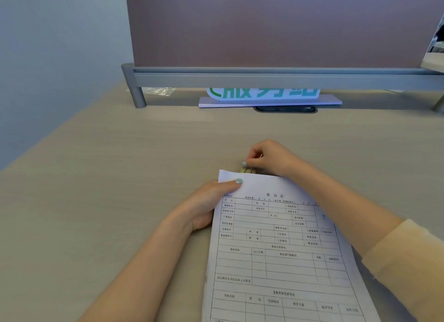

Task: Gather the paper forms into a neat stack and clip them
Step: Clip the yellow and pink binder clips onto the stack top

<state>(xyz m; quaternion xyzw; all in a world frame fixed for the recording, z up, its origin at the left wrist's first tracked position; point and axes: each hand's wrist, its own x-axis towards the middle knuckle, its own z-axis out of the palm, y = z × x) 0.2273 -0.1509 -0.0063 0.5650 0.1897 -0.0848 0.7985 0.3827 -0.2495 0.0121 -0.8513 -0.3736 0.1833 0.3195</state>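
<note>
A stack of white printed forms (276,249) lies lengthwise on the beige desk (120,177), running from the middle to the bottom edge. My left hand (209,204) grips the stack's upper left edge, thumb on top of the sheets near the corner. Just beyond the top edge, my right hand (269,158) pinches a small tan binder clip (247,171) that sits at the top edge of the stack. Whether the clip's jaws are around the paper I cannot tell; the hand hides most of it.
A brown partition panel (276,26) on a grey rail (264,78) with legs closes off the back of the desk. Under the rail stand a white sign with green characters (264,96) and a dark cable slot (286,109). A crumpled bit of clear plastic (161,91) lies at the back left.
</note>
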